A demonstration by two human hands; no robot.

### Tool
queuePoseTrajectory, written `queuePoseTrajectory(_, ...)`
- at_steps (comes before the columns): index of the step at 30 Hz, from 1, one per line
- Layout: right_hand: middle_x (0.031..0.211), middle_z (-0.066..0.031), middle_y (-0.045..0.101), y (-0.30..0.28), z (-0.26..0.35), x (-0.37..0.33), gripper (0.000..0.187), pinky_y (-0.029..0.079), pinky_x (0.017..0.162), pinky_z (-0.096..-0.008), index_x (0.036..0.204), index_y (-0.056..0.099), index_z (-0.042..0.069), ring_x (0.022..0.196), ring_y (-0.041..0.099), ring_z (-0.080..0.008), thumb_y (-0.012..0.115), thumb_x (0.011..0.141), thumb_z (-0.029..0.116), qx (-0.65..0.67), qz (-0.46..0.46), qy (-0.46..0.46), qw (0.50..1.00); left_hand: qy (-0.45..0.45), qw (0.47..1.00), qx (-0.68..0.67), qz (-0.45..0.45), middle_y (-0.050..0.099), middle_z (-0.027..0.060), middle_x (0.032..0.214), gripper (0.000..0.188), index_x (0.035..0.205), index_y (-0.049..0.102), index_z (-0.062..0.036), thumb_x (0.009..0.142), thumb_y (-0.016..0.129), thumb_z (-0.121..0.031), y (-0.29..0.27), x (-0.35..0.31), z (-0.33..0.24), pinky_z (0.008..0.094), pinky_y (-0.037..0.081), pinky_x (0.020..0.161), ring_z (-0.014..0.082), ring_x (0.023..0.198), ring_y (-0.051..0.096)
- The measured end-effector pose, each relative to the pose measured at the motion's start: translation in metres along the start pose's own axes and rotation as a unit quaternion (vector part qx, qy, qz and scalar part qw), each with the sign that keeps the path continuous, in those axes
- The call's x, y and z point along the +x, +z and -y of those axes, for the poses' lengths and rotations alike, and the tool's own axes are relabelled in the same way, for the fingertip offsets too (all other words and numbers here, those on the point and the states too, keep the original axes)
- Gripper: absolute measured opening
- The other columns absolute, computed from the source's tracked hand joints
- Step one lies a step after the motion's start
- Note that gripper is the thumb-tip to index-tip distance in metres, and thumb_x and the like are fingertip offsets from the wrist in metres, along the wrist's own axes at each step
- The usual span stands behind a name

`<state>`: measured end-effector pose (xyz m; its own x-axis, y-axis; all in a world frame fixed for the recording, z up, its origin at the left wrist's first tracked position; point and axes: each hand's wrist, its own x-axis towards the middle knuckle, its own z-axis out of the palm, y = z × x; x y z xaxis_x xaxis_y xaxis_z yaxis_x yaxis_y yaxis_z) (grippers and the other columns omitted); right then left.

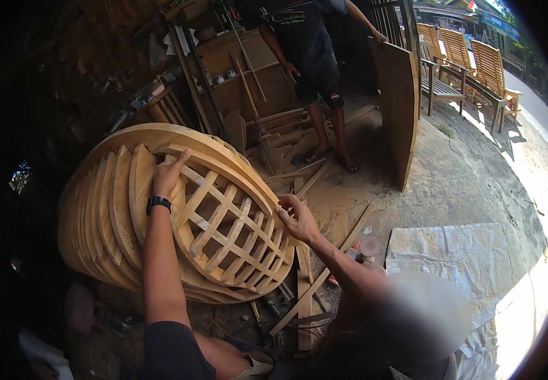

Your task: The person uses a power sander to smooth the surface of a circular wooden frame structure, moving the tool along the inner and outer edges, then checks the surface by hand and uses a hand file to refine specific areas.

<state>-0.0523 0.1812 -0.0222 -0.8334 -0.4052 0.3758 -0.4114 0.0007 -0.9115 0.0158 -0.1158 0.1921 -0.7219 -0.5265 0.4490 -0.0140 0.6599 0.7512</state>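
A large rounded wooden frame (pixel 106 209) with many curved slats stands tilted on the left, with a crisscross lattice (pixel 229 221) in its oval opening. A curved wooden strip (pixel 233 178) lies along the upper edge of that opening. My left hand (pixel 169 174), below a black wristwatch (pixel 158 202), closes on the strip's upper left end. At its lower right end, my right hand (pixel 297 218) pinches the strip with bent fingers. Some fingertips of both hands are hidden behind the wood.
Loose boards (pixel 305 285) and offcuts lie on the dusty floor beside the frame. A person (pixel 305 57) stands beyond, one hand on an upright panel (pixel 397 107). A broom (pixel 264 139) leans behind. A white sheet (pixel 448 253) covers ground at right; wooden chairs (pixel 457 50) stand outside.
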Motion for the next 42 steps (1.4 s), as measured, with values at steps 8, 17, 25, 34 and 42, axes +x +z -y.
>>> queuePoseTrajectory(8, 0.103, -0.0182, 0.065, -0.056, 0.2, -0.098, 0.033, 0.048, 0.08, -0.0326, 0.11, 0.066, -0.006, 0.092, 0.063, -0.0242, 0.063, 0.099, 0.025, 0.526, 0.352, -0.307, 0.711, -0.009, 1.0, 0.008, -0.002, 0.072, 0.0106, 0.092, 0.068, 0.105, 0.072, 0.0065, 0.079, 0.08, -0.056, -0.008, 0.007, 0.011, 0.0319, 0.055, 0.06, 0.0162, 0.074, 0.068)
queuePoseTrajectory(17, 0.078, -0.0209, 0.06, -0.052, 0.23, -0.142, 0.034, 0.038, 0.06, -0.0395, 0.076, 0.06, -0.003, 0.063, 0.052, -0.0283, 0.055, 0.099, 0.021, 0.673, 0.284, -0.237, 0.641, -0.037, 0.999, -0.03, 0.002, 0.071, 0.0102, 0.092, 0.063, 0.104, 0.071, 0.0055, 0.08, 0.081, -0.052, 0.0, 0.0, -0.003, 0.0305, 0.055, 0.055, 0.0174, 0.072, 0.068)
queuePoseTrajectory(25, 0.081, -0.0169, 0.063, -0.018, 0.206, -0.137, 0.029, 0.043, 0.066, -0.0445, 0.079, 0.066, -0.001, 0.073, 0.057, -0.0302, 0.06, 0.097, 0.022, 0.605, 0.479, -0.274, 0.574, -0.048, 0.998, -0.008, 0.032, 0.073, 0.0107, 0.098, 0.066, 0.111, 0.071, 0.0028, 0.081, 0.077, -0.056, 0.017, 0.012, -0.008, 0.0309, 0.056, 0.061, 0.017, 0.08, 0.07)
queuePoseTrajectory(34, 0.082, -0.0155, 0.066, 0.034, 0.208, -0.144, 0.028, 0.045, 0.068, -0.0424, 0.081, 0.068, -0.001, 0.074, 0.059, -0.0294, 0.063, 0.095, 0.023, 0.58, 0.588, -0.256, 0.503, -0.037, 0.995, 0.094, -0.015, 0.074, 0.0104, 0.079, 0.067, 0.098, 0.076, 0.0, 0.077, 0.076, -0.064, -0.014, 0.019, 0.024, 0.0327, 0.055, 0.069, 0.0204, 0.069, 0.071)
queuePoseTrajectory(42, 0.088, -0.0145, 0.068, 0.026, 0.177, -0.087, 0.021, 0.048, 0.076, -0.035, 0.08, 0.068, -0.001, 0.084, 0.062, -0.0256, 0.068, 0.09, 0.017, 0.173, 0.347, -0.351, 0.852, -0.04, 0.99, 0.101, -0.085, 0.073, 0.0193, 0.107, 0.072, 0.111, 0.075, -0.0075, 0.068, 0.08, -0.065, -0.02, -0.008, 0.022, 0.0377, 0.051, 0.092, 0.0294, 0.102, 0.07)
